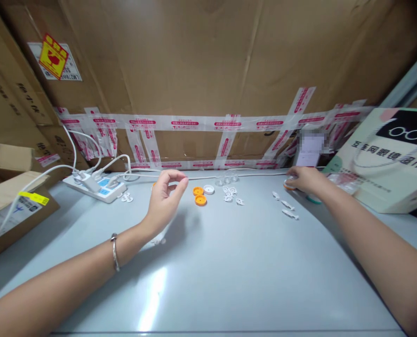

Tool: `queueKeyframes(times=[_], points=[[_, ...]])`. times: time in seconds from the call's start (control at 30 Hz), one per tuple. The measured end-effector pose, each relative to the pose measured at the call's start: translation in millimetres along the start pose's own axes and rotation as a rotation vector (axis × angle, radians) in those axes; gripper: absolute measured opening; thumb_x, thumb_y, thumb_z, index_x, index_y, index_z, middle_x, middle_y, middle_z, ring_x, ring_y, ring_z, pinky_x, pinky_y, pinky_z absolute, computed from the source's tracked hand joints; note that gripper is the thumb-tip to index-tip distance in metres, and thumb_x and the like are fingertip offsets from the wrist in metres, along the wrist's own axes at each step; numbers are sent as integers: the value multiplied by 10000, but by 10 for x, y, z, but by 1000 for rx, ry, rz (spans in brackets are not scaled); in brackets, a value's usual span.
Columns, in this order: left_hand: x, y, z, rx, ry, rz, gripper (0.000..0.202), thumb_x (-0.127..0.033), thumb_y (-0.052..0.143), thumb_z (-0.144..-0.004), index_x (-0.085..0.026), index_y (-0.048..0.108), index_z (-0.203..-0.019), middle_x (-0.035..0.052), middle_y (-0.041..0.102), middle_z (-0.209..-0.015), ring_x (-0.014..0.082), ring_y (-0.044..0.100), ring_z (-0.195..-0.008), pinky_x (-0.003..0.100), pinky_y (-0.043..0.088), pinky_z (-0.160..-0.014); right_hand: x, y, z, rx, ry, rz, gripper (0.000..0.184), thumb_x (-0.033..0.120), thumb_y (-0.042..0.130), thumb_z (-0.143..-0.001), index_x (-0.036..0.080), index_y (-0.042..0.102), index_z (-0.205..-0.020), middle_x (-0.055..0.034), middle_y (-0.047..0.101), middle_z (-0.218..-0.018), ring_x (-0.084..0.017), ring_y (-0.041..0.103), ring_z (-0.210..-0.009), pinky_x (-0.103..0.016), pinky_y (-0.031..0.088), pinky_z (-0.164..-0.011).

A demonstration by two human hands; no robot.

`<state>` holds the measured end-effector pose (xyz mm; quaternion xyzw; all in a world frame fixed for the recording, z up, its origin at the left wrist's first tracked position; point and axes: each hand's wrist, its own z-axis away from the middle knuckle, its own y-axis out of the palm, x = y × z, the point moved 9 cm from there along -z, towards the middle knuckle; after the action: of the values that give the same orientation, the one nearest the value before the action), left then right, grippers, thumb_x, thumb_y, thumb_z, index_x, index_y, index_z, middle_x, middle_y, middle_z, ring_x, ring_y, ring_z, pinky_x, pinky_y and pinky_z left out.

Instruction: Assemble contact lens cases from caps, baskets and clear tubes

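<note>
My left hand (166, 194) is raised above the grey table (208, 271), fingers curled with thumb and forefinger near each other; whether anything is pinched between them I cannot make out. A bracelet sits on that wrist. My right hand (304, 180) reaches to the far right of the table, fingers closed over a small round orange-and-white piece (287, 184). Two orange caps (200, 196) and a white cap (208, 189) lie at the table's middle back. Small white plastic parts (230, 193) and white clips (288, 209) lie between them and my right hand.
A white power strip (98, 185) with plugged cables sits back left. Cardboard boxes (11, 206) stand at the left edge. A printed paper bag (387, 159) leans at the right. A taped cardboard wall (208, 84) closes the back. Small clear cups (227, 178) stand along it.
</note>
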<state>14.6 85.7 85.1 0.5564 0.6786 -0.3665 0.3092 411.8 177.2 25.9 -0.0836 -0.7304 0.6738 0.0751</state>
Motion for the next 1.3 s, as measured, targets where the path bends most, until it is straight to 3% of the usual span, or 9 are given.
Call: queueKeyframes(times=[0.1,0.23,0.4,0.6,0.8,0.97,1.1,1.2,1.3], points=[[-130,-128,-172,8,-13,-50,133,-293,556,-795,-179,543,-862,16,567,-862,129,545,-812,229,441,-701,29,-39,15,-63,-36,2,281,244,577,-775,74,623,-994,-180,657,-914,-237,609,-850,-303,429,-654],[-216,-313,-471,201,-55,-328,233,-359,559,-771,-159,588,-887,37,625,-884,156,576,-807,250,447,-704,104,-186,75,-189,-89,-16,284,260,555,-751,70,656,-936,-218,660,-890,-250,611,-776,-318,380,-603],[291,-440,-564,596,-108,-943,292,-388,515,-751,-170,628,-909,63,667,-951,216,605,-877,289,448,-753,365,-536,248,-409,-206,-102,284,266,488,-807,80,638,-960,-210,629,-1032,-266,582,-938,-321,401,-762],[894,-418,-514,595,-127,-1026,367,-391,537,-716,-123,630,-949,148,672,-993,294,612,-909,351,442,-783,705,-691,427,-525,-398,-223,220,239,494,-809,118,625,-938,-153,656,-1000,-250,590,-942,-307,424,-840],[868,-443,-569,479,-78,-963,288,-343,536,-733,-125,623,-899,131,679,-921,271,622,-863,356,452,-772,841,-722,548,-585,-500,-316,203,265,459,-819,176,618,-908,-109,661,-948,-264,603,-918,-377,459,-834],[501,-92,-339,436,-2,-803,346,-410,480,-814,-172,557,-1053,73,666,-1014,189,620,-906,286,480,-760,989,-857,742,-644,-573,-470,206,288,457,-808,187,628,-863,-99,671,-883,-259,626,-851,-385,482,-785],[159,561,192,705,217,-578,278,-294,528,-811,-184,551,-1066,75,642,-1054,185,600,-934,326,461,-838,1219,-839,889,-579,-640,-486,217,294,443,-814,203,631,-875,-72,674,-909,-227,622,-872,-366,474,-813],[160,797,457,795,221,-570,302,-234,548,-799,-164,530,-1092,107,616,-1056,199,596,-921,315,479,-777,1385,-766,977,-495,-690,-477,223,283,439,-823,208,629,-910,-70,669,-947,-225,608,-915,-375,459,-845],[203,850,503,803,197,-574,311,-257,581,-791,-162,527,-1082,106,622,-1031,205,592,-916,320,476,-778,1508,-707,1048,-433,-741,-466,226,274,435,-829,202,627,-925,-76,669,-958,-230,601,-918,-390,454,-849]])
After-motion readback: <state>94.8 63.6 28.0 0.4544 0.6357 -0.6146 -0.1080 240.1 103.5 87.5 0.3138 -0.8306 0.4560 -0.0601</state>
